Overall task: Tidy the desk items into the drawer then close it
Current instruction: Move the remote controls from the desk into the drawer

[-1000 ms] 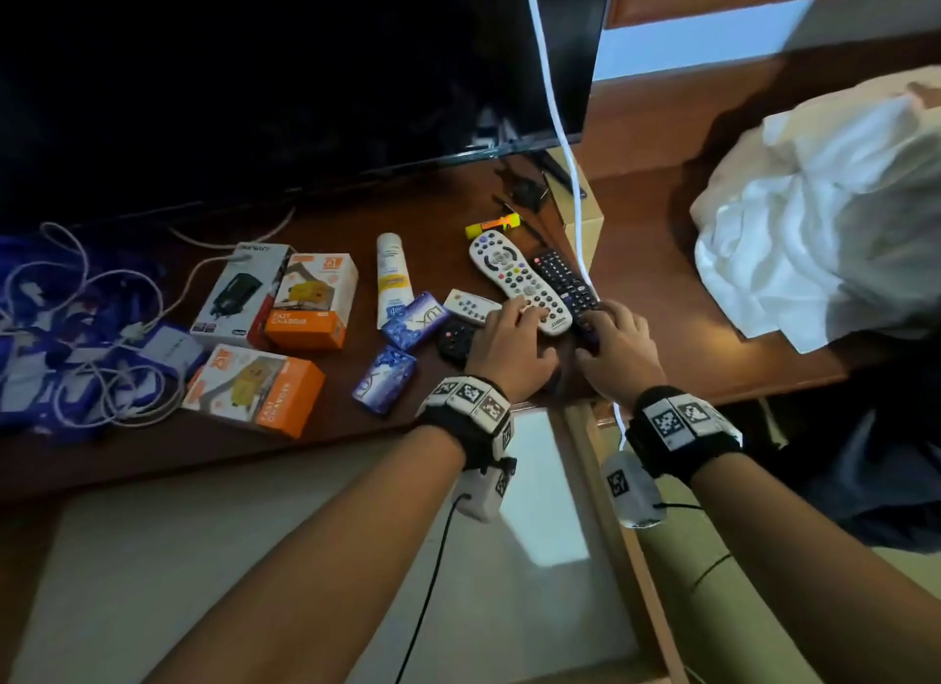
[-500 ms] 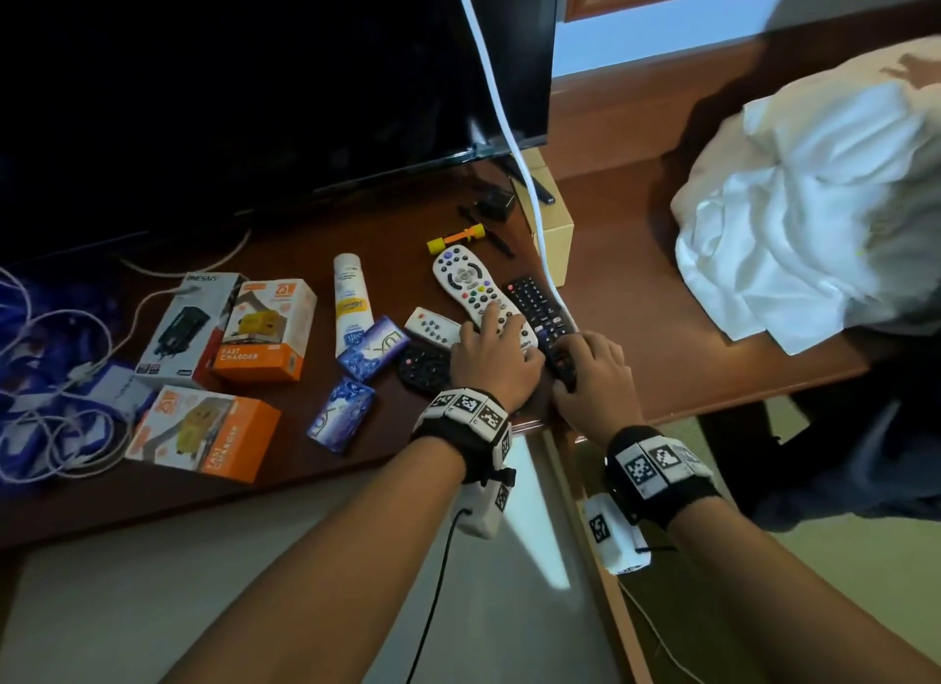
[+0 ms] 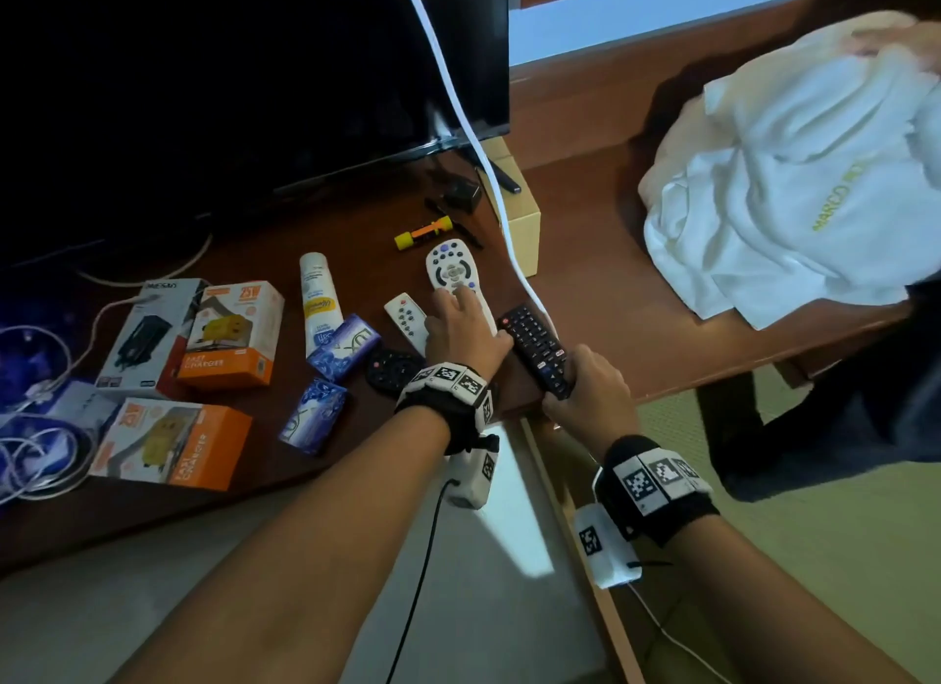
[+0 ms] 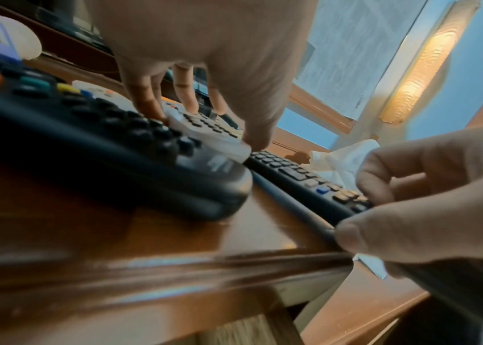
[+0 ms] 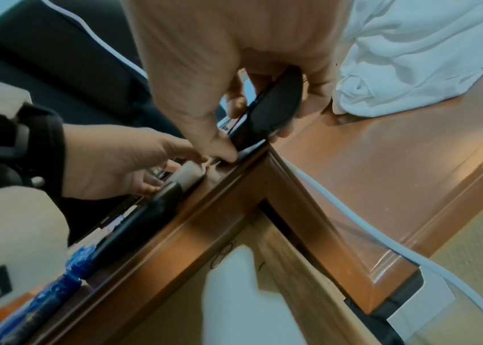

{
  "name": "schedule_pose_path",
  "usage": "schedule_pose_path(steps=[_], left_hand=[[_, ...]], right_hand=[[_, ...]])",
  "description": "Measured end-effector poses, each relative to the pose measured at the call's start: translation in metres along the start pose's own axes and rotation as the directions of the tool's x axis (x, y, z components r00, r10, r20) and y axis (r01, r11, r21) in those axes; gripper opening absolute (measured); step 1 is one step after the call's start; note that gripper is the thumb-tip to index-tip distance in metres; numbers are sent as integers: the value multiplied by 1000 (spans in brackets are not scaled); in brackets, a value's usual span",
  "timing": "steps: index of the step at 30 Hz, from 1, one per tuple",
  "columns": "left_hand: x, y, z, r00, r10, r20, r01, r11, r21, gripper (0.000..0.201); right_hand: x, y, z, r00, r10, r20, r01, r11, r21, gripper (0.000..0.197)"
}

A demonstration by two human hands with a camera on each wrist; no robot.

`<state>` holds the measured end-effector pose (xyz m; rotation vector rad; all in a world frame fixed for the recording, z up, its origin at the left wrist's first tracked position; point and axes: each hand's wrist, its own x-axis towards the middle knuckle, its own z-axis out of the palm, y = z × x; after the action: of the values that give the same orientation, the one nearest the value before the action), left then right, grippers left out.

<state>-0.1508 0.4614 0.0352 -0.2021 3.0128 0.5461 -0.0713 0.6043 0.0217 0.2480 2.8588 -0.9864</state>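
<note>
At the desk's (image 3: pixel 636 327) front edge, the right hand (image 3: pixel 590 398) pinched the near end of the black remote (image 3: pixel 534 344), thumb and fingers curled round it. Just left of that remote, the left hand (image 3: pixel 466 334) lay over the white remote (image 3: pixel 448 270), fingers closing round its sides. Below that edge the drawer (image 3: pixel 509 530) stood open. Further left of the black remote lay soap packets (image 3: pixel 343 347) and orange charger boxes (image 3: pixel 231 334).

You can read "FAST CHARGER" on the upright orange box (image 3: pixel 231 334) | "25" at its top corner | "FAST CHARGER" also on the flat orange box (image 3: pixel 173 441) | "LUX" on the blue soap pack (image 3: pixel 343 347) | green "MARCO" on the white cloth (image 3: pixel 794 194), the remainder unreadable | print on the tube (image 3: pixel 320 299) too small for you to read.
</note>
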Motion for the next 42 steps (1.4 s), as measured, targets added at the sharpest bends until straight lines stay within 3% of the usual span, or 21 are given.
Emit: schedule_pose_path(steps=[5,9,13,17,20,23,27,31,36,40,42], left_hand=[[-3,1,-7,996,-70,-52,59,980,-190,61],[-15,3,-18,990,-85,-113,37,925,-377,61],[-56,-10,-23,980,-56,-190,-76,779,-622,61],[-113,-37,-18,972,4,-233,-184,630,-755,57],[-158,-60,-8,989,50,-137,-140,589,-796,51],[-196,-79,1,992,94,-80,-121,621,-774,50],[-217,-98,2,974,194,-116,-220,686,-694,52],[-227,-112,-5,932,329,-153,-350,710,-611,53],[-237,-145,-3,893,437,-105,-420,727,-544,54],[-245,-172,14,889,457,-29,-412,769,-488,56],[-252,-180,26,892,452,18,-389,786,-481,56]], right_hand=[[-15,2,-11,981,190,37,-192,929,316,50],[-34,9,-17,950,308,49,-297,842,450,60],[-63,16,-12,942,302,143,-306,608,733,43],[-99,14,0,934,266,240,-346,495,797,10],[-124,7,16,907,270,323,-415,446,793,15],[-144,3,32,856,288,429,-514,381,768,20],[-160,-10,53,835,343,431,-548,430,718,33],[-165,-25,69,840,381,386,-537,487,689,25],[-165,-22,89,802,479,357,-585,513,628,21],[-173,-13,105,749,561,352,-645,498,579,38],[-178,-6,112,709,610,354,-686,479,548,56]])
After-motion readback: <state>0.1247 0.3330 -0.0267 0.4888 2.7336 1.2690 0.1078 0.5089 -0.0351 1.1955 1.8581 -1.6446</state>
